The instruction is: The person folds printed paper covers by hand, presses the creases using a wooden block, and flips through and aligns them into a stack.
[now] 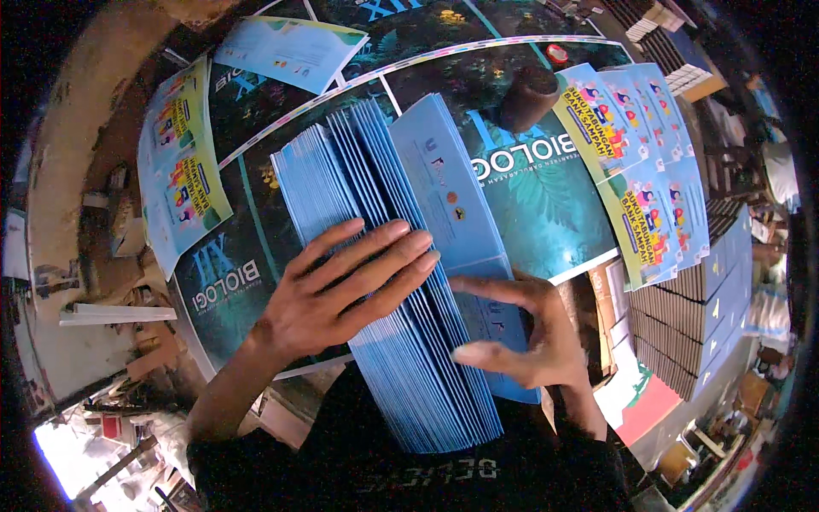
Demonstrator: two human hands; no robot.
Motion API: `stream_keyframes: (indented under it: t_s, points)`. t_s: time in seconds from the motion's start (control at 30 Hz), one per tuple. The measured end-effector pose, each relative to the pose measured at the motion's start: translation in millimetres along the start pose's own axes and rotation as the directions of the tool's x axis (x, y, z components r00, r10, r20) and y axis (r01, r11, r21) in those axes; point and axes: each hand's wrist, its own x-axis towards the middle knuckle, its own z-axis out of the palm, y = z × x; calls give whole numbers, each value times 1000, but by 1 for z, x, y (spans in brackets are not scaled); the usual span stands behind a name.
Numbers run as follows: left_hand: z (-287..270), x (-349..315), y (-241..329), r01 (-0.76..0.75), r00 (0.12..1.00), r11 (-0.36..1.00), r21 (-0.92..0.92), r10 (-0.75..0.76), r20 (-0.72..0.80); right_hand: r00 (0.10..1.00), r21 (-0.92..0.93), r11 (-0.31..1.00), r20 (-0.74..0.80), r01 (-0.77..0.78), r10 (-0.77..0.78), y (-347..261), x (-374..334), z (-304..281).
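A long row of folded light-blue printed sheets (426, 375) stands packed on edge in front of me, its folds facing up and fanning slightly apart on the right side. My left hand (350, 282) lies across the top of the row with its fingers stretched out. Beside the row, on its right, leans a flat blue printed sheet (456, 183) with small logos. Over the lower part of that sheet is my right hand (533, 333), thumb and forefinger spread apart, their tips close to the row's right side. Its other fingers are partly hidden.
Large dark-teal printed sheets (546, 205) cover the table. Yellow-and-blue printed covers lie in a left pile (183, 171) and a fanned right pile (636, 171). A loose blue sheet (290, 51) lies at the back. A dark brown cylindrical object (529, 98) stands near a small red-and-white round item (556, 54). Stacked booklets (691, 316) stand at right.
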Motion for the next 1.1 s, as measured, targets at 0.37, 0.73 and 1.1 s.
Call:
stream_keyframes:
  t_s: [0.37,0.73,1.1]
  points:
    - [10,-12,0,64,993,998,-21,-65,-96,997,12,998,49,-61,61,-6,1,2]
    - [4,-1,-2,9,1000,1000,13,-9,4,997,-83,995,-61,-52,47,-9,-1,6]
    - [14,-16,-3,40,992,999,-2,-40,-118,966,43,996,-249,75,-62,0,0,16]
